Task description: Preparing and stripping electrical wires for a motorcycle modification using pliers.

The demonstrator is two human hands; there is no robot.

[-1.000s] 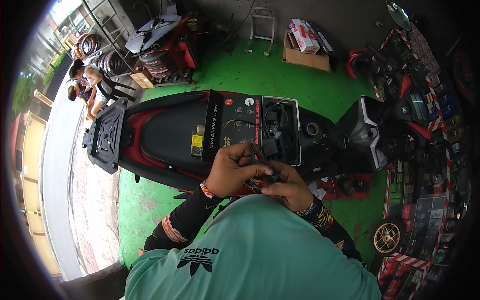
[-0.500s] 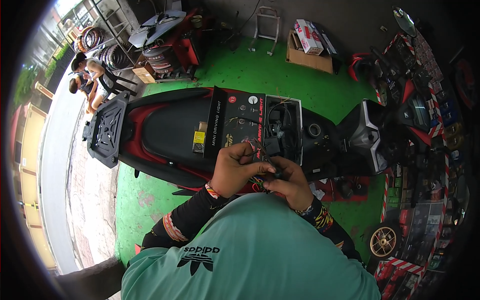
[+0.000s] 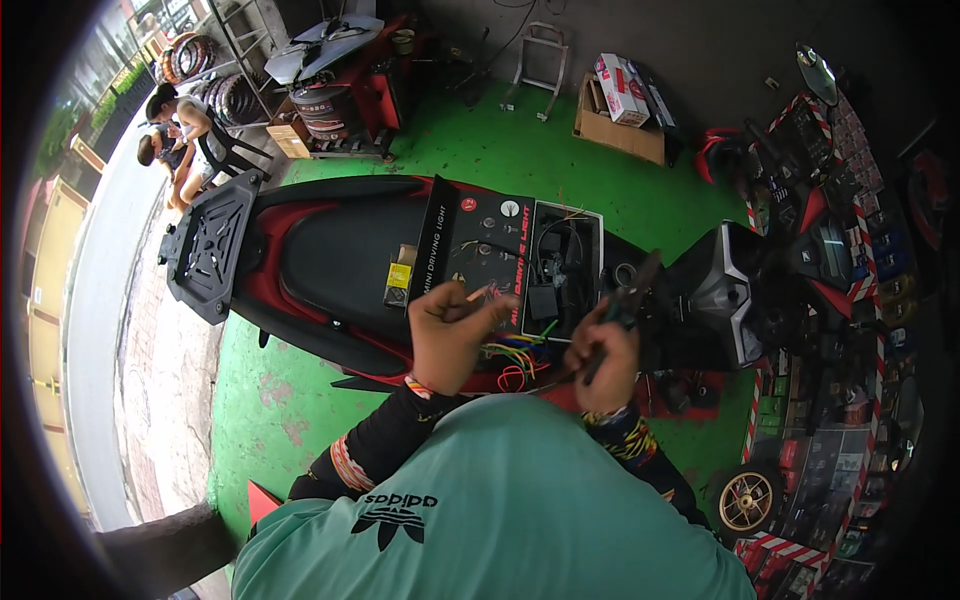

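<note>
Hands have come apart since the earlier frames, where both were bunched together over the wiring; now they sit side by side with a gap between. Left hand (image 3: 452, 335) is clenched, pinching thin coloured wires (image 3: 482, 294) near its fingertips, held over the opened red-and-black scooter body (image 3: 330, 260). Right hand (image 3: 603, 352) is clenched around a dark-handled plier-like tool (image 3: 628, 302), tool tip pointing up and right; exact tool type is hard to tell. Between and just below the two hands hangs a loose bundle of green, yellow and red wires (image 3: 512, 358), coming out of the scooter's side. Just behind the hands sits the open rectangular black compartment (image 3: 562, 268) with cables and a small black box inside. A black panel with white markings (image 3: 488, 252) lies left of that compartment. A small yellow-and-tan box (image 3: 400, 275) rests on the black seat area. A black rear carrier rack (image 3: 208, 245) is at the scooter's far left end. Green painted floor (image 3: 500, 150) lies under everything. A cardboard box with white cartons (image 3: 618, 115) stands well apart at the back. A gold-coloured wheel rim (image 3: 745, 500) lies lower right. Two people sit far off, upper left (image 3: 175, 125).
</note>
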